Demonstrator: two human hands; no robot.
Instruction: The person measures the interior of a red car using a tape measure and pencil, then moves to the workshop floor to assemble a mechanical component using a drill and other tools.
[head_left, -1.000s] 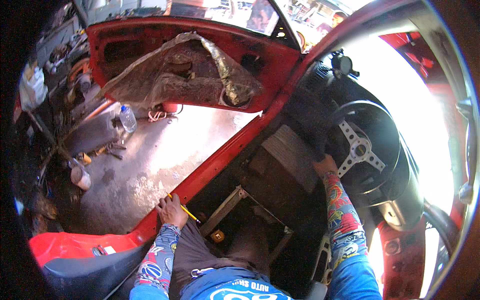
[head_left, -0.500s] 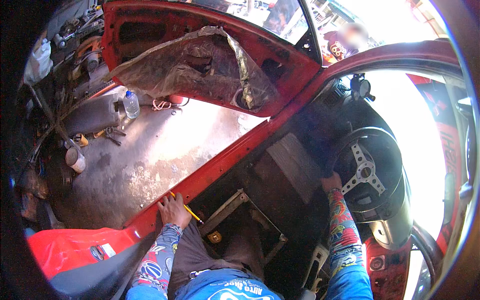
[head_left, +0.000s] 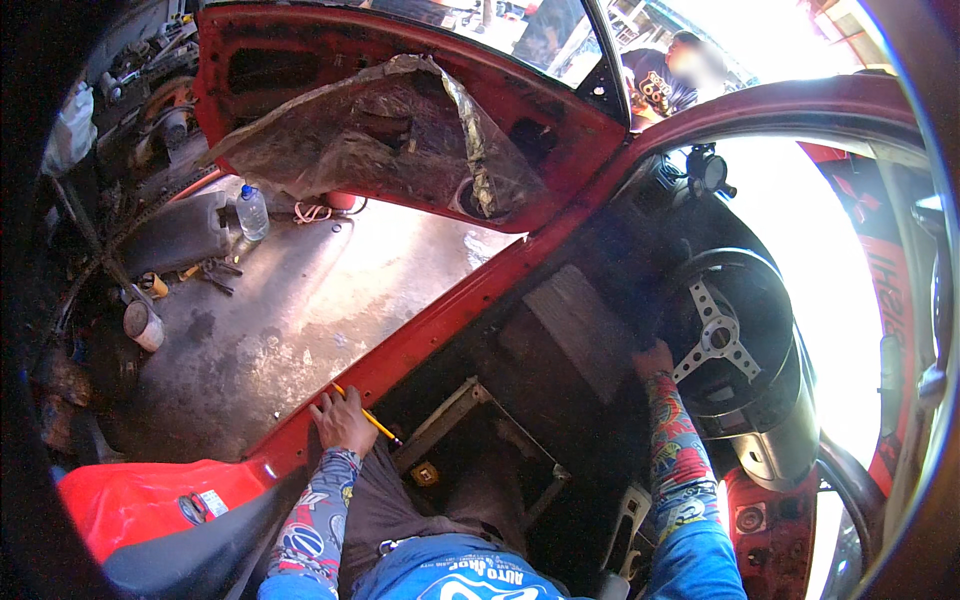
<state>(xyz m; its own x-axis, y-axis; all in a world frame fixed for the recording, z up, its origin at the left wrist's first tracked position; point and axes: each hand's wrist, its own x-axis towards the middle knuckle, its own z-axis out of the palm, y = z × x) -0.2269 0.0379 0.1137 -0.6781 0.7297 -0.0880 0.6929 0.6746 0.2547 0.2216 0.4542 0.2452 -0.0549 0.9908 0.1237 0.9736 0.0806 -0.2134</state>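
My left hand point(head_left: 345, 424) rests at the red door sill point(head_left: 385, 368) of a car. It is closed around a slim yellow pencil point(head_left: 372, 419) with a dark end pointing toward my lap. To the left of the steering wheel point(head_left: 719, 337), with its dark rim and silver spokes, my right hand point(head_left: 655, 360) reaches into the shadow under the dashboard. Its fingers are lost in the dark, so I cannot see what they touch. A bare metal seat frame point(head_left: 440, 425) lies just right of my left hand, with a small yellowish piece point(head_left: 425, 473) inside it.
Torn plastic sheeting hangs on the open red door point(head_left: 590, 160). Outside on the concrete stand a water bottle point(head_left: 252, 213), a can point(head_left: 143, 325) and several tools. A red cover point(head_left: 150, 500) lies at lower left. Beyond the door is another person point(head_left: 655, 85).
The whole view has shifted slightly. My left hand keeps the pencil at the sill, and my right hand stays under the dashboard. The person outside has changed posture.
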